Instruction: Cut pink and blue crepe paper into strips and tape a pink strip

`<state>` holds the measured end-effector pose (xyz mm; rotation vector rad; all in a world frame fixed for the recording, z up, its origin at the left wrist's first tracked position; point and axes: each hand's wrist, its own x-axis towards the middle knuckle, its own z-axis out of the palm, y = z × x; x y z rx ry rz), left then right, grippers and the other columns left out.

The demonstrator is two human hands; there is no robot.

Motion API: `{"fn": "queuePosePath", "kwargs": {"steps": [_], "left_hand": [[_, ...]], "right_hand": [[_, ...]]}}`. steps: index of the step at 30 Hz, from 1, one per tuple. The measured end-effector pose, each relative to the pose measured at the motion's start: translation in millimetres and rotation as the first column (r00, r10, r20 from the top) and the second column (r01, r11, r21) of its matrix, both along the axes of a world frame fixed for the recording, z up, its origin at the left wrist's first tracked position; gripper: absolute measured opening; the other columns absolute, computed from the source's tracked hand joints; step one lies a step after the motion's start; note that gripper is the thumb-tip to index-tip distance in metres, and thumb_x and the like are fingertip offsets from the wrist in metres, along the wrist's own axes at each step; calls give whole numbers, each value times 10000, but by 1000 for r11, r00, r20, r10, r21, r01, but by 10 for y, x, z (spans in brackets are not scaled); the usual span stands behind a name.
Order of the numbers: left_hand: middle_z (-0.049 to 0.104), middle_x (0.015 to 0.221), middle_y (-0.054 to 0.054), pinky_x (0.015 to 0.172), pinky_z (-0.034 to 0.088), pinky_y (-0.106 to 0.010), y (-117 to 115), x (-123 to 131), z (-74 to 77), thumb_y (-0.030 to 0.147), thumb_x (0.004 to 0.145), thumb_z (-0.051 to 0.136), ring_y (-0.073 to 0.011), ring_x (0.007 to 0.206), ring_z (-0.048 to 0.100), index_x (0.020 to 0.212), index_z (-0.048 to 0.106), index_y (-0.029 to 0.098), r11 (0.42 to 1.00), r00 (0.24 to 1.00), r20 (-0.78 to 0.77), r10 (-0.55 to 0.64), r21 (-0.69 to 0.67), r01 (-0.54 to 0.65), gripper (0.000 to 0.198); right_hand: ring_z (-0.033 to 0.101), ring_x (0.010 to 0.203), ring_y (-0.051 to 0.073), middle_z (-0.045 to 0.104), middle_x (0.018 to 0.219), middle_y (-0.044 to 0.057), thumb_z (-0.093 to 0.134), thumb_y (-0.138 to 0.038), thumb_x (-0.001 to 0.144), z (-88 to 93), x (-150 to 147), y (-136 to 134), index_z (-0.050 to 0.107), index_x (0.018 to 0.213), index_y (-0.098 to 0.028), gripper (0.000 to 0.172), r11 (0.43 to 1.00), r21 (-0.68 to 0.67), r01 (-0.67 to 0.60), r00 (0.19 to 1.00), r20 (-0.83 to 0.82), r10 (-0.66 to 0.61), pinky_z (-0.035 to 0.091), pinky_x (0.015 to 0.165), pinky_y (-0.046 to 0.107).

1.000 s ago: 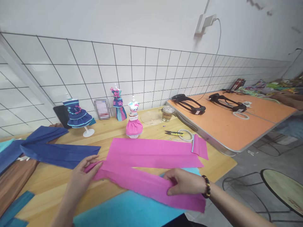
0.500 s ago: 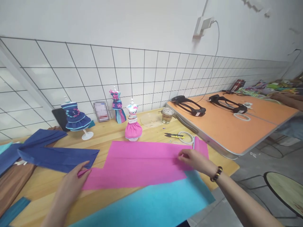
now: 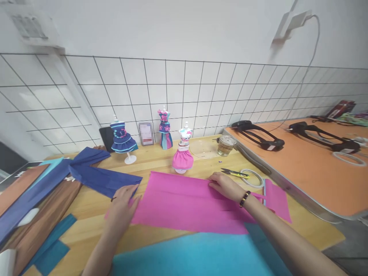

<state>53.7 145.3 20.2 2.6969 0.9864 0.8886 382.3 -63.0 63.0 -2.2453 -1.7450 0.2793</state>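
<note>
Find pink cloth (image 3: 178, 211) on wood table (image 3: 94, 230), in front of mini mannequin (image 3: 183, 158), beside turquoise cloth (image 3: 198, 255). See L hand (image 3: 124, 201) over its L end w/ bent fingers, can't tell if pinching; see R hand (image 3: 226, 186) at far edge w/ fingertips on fabric, can't tell if gripping. Best press lightly w/ both, smooth creases outward, even up edges b4 easing off, & mind snips (image 3: 238, 174) + white ring (image 3: 262, 181) nr R hand
</note>
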Motion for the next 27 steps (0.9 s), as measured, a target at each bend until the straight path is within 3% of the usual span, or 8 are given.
{"fn": "queuePosePath", "kwargs": {"steps": [4, 9, 11, 14, 20, 24, 27], "left_hand": [[583, 1072, -108, 907, 393, -409, -82, 70, -4, 401, 800, 478, -263, 1052, 501, 1124, 512, 178, 999, 999, 51, -11, -31, 13, 395], [508, 1212, -128, 958, 357, -466, -123, 104, -18, 420, 741, 551, -285, 1144, 453, 1240, 404, 182, 977, 989, 139, 55, -211, -25, 572], [443, 1301, -115, 990, 331, -459, -136, 109, -16, 401, 743, 556, -267, 1202, 409, 1301, 327, 206, 945, 981, 184, 67, -328, -3, 634], [419, 1332, -101, 997, 338, -430, -144, 112, -25, 362, 738, 565, -244, 1228, 394, 1314, 304, 226, 866, 968, 247, 52, -494, 80, 647], [421, 1330, -72, 1039, 285, -428, -123, 104, -61, 257, 707, 565, -229, 1243, 371, 1268, 385, 239, 829, 964, 267, 19, -543, 134, 589], [437, 1318, -79, 1015, 325, -410, -90, 96, -90, 278, 703, 562, -232, 1206, 422, 1221, 446, 225, 776, 940, 341, 14, -597, 205, 534], [433, 1326, -75, 1017, 323, -398, -69, 93, -106, 296, 701, 572, -232, 1202, 428, 1191, 487, 221, 769, 937, 350, 23, -604, 207, 503]], "right_hand": [[560, 744, 170, 621, 828, 60, 369, -262, 875, 318, -214, -25, 572, 847, -181, 220, 999, 53, -4, 998, -57, 7, 403, 676, 267], [525, 673, 135, 609, 776, 16, 396, -403, 867, 592, -245, 0, 573, 844, -184, 283, 997, -24, -79, 952, -298, 68, 396, 609, 237], [492, 630, 117, 581, 727, -3, 404, -456, 855, 579, -197, 26, 570, 815, -174, 330, 992, -57, -113, 918, -389, 82, 381, 571, 224], [464, 564, 96, 552, 658, -22, 405, -497, 843, 420, -127, 88, 558, 812, -161, 370, 987, -100, -123, 869, -492, 59, 362, 519, 211], [581, 707, 162, 646, 826, 55, 510, -464, 781, 27, -125, 215, 592, 1004, -144, 398, 985, -157, -78, 884, -467, -4, 454, 645, 277], [555, 955, 236, 584, 1088, 135, 535, -433, 775, 60, -229, 119, 548, 1149, -149, 470, 997, -71, -13, 950, -312, -10, 399, 869, 364], [515, 1059, 235, 541, 1186, 113, 524, -471, 783, 152, -343, -74, 528, 1198, -190, 501, 994, -40, -105, 974, -206, 94, 368, 938, 340]]}}
